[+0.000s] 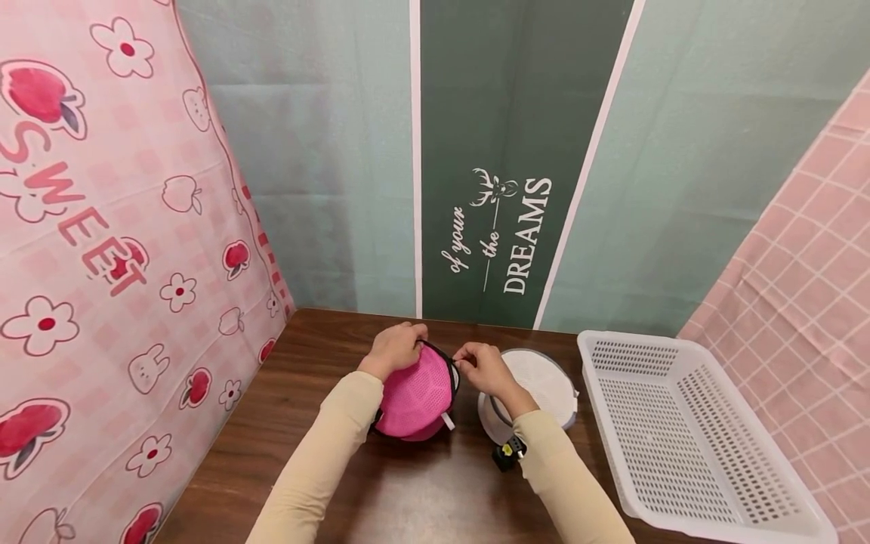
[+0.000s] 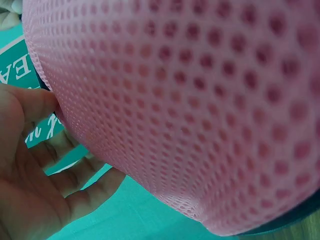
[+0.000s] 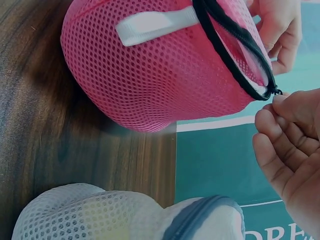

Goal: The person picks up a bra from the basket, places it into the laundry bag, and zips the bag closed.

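Note:
A pink mesh laundry bag (image 1: 416,394) stands on the table with its black zipper (image 3: 224,54) partly parted; white shows inside the gap. My left hand (image 1: 396,349) pinches the bag's far rim between thumb and fingers, while the other fingers reach along its side in the left wrist view. At the zipper's end, my right hand (image 1: 488,368) pinches the small zipper pull (image 3: 278,92) with thumb and index finger. A white loop tab (image 3: 155,26) sticks out from the bag's side. Just beneath my right forearm sits a white mesh bag (image 1: 544,381) with grey-blue trim.
To the right stands a white plastic basket (image 1: 632,336) with slotted walls. The brown wooden table (image 1: 272,423) meets a green curtain (image 1: 503,91) at the back. Pink printed cloths hang on both sides. A small black device (image 1: 506,455) is at my right wrist.

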`<act>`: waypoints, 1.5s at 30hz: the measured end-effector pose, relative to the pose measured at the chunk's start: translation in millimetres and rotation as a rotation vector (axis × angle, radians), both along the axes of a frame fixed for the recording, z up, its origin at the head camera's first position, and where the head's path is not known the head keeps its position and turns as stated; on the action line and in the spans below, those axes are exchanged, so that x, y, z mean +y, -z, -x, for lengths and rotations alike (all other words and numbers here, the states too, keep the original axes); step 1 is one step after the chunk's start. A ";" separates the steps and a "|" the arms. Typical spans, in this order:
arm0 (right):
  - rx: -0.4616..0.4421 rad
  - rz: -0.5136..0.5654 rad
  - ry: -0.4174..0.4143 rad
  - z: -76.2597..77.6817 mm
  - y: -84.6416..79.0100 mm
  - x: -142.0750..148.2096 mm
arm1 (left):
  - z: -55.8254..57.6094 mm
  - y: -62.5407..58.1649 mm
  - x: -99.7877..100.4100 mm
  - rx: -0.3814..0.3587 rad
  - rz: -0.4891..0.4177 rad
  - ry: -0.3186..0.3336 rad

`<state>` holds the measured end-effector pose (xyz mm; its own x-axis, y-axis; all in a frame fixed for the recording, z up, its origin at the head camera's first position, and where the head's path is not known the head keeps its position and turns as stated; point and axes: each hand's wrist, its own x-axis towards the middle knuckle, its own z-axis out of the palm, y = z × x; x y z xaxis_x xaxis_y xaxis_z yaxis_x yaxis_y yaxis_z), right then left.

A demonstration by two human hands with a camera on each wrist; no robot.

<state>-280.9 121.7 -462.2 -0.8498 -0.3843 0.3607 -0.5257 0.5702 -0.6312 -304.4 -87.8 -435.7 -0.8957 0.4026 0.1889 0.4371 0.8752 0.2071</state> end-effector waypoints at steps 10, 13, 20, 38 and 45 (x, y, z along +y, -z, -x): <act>-0.007 0.014 0.008 -1.9 1.5 4.5 | 1.2 -1.0 -8.1 -0.023 -0.010 -0.148; -0.011 0.021 0.005 -1.3 1.6 4.8 | 0.6 -0.7 -11.3 -0.027 -0.019 -0.178; -0.026 0.017 0.027 0.1 4.0 8.1 | -0.4 1.0 -19.0 -0.058 -0.089 -0.265; -0.093 0.012 0.063 -2.6 6.2 9.7 | -4.5 11.0 -30.5 -0.098 -0.214 -0.485; -0.039 -0.024 0.137 -8.6 7.2 10.5 | -7.9 9.3 -29.4 -0.119 -0.175 -0.447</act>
